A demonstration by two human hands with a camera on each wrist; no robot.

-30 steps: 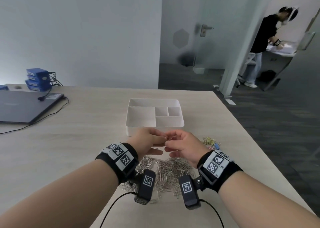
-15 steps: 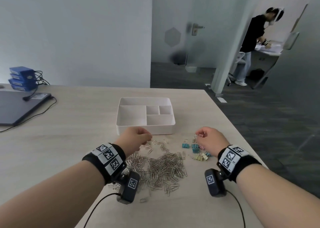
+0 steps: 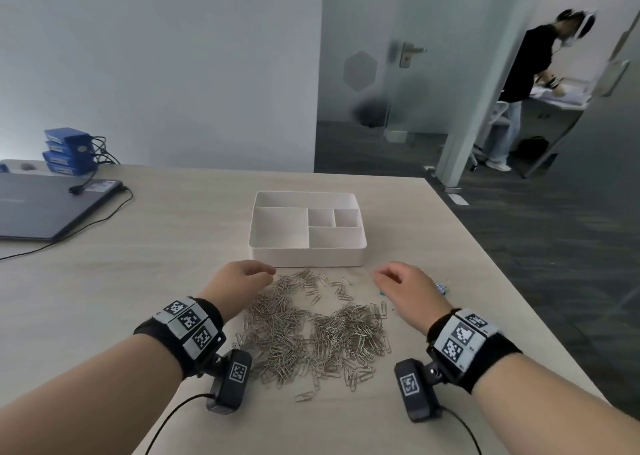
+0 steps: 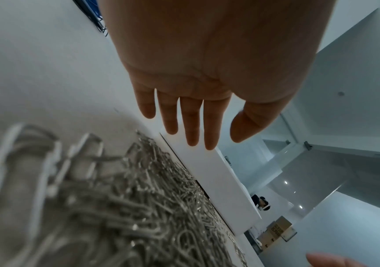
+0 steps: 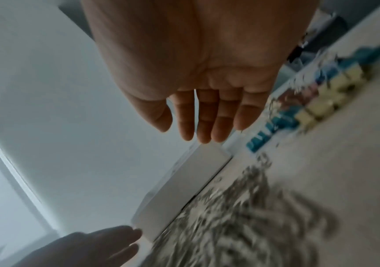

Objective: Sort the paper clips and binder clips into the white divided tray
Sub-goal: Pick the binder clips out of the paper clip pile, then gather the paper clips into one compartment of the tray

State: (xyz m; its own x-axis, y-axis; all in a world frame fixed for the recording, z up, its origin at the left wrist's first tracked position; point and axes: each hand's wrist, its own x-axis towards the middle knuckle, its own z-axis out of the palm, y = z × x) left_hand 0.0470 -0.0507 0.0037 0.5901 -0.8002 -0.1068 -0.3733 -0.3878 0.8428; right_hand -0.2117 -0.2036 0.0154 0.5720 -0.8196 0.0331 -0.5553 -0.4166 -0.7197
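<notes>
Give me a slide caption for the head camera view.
Both open hands, left hand and right hand, hover over the paper clips before the empty white divided tray.

Both my forearms reach fwd, palms down, L hand point(image 3: 240, 278) & R hand point(image 3: 407, 286) apart at about the same reach, each w/ fingers point(image 4: 192, 122) straight, close together and holding nothing, thumbs out to the inner side.

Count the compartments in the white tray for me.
5, all empty, in the white tray: one long strip across the far side, a large one at near left, two small ones right of centre, and a wide one at near right.
</notes>
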